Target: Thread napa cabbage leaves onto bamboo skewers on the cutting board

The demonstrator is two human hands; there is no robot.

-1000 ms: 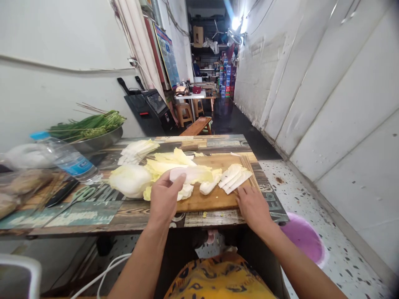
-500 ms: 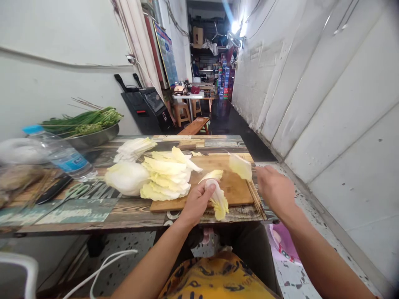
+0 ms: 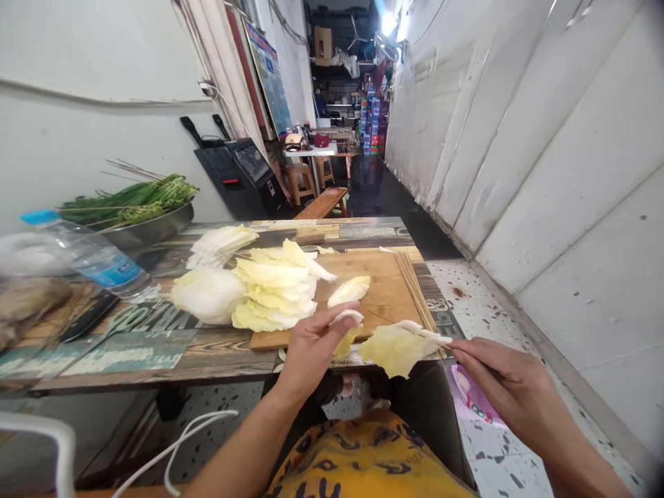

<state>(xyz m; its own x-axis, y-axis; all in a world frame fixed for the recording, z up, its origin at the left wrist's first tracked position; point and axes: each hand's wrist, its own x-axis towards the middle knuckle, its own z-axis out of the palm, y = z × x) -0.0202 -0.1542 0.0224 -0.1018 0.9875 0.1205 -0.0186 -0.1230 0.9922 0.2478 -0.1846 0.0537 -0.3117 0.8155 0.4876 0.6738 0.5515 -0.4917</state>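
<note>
My left hand (image 3: 314, 346) is closed, pinching a small napa cabbage leaf (image 3: 344, 340) between thumb and fingers over the front edge of the wooden cutting board (image 3: 386, 277). On the right, my right hand (image 3: 498, 377) grips a thin skewer at the stem end of a pale yellow cabbage leaf (image 3: 397, 347), which hangs level close to the left hand. The fingers hide most of the skewer's held end. One loose leaf (image 3: 349, 291) lies on the board. Stacked leaves (image 3: 274, 283) cover the board's left side, beside a whole cabbage head (image 3: 208, 296).
Bare skewers (image 3: 416, 290) lie along the board's right edge. Behind the cabbage is another pile of leaves (image 3: 220, 245). Farther left are a water bottle (image 3: 106, 266), scissors (image 3: 127, 319), a black-handled knife (image 3: 89, 317) and a metal bowl (image 3: 155, 229) of skewered greens.
My right hand has come down and toward me, bringing its skewered leaf from above the board's right side to near my left hand. The left hand's leaf has turned and been drawn slightly nearer.
</note>
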